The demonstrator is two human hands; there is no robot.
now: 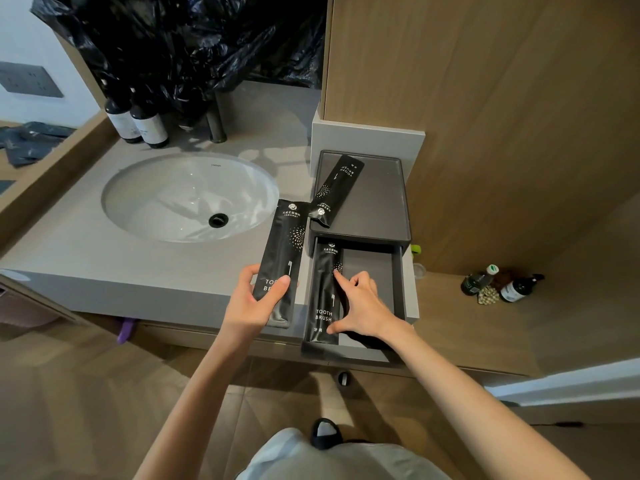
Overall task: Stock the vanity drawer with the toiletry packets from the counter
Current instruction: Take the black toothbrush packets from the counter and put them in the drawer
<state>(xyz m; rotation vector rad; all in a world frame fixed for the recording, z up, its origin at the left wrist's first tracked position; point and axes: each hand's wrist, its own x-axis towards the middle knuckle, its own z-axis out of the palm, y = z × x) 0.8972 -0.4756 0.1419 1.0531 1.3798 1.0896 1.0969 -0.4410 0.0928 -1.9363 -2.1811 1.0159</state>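
Toothbrush packet [285, 251] in black foil is gripped by the left hand [254, 299], thumb across the printed front and fingers curled behind the lower part. It is held lengthwise over the front right corner of the grey counter [104, 258], just left of the drawer. I cannot tell whether it touches the counter.

The right hand [363, 306] reaches into the open drawer [367, 271]. Its index finger and thumb are stretched apart and press on a second toothbrush packet [325, 292], with the other fingers tucked in. That packet lies flat along the drawer's left wall, its "TOOTH BRUSH" print facing up, and the drawer floor beside it is bare.

A third toothbrush packet [337, 188] lies at a slant on top of the dark drawer unit [377, 202], its lower end hanging over the unit's left edge.

Left of the unit, a white oval sink [180, 199] with a black drain [218, 220] is set into the counter. Behind it stand two dark labelled bottles [138, 123] and a dark faucet [216, 123] under a crumpled black plastic bag [190, 39]. Far right, a few more bottles [502, 285] sit on a low wooden ledge.
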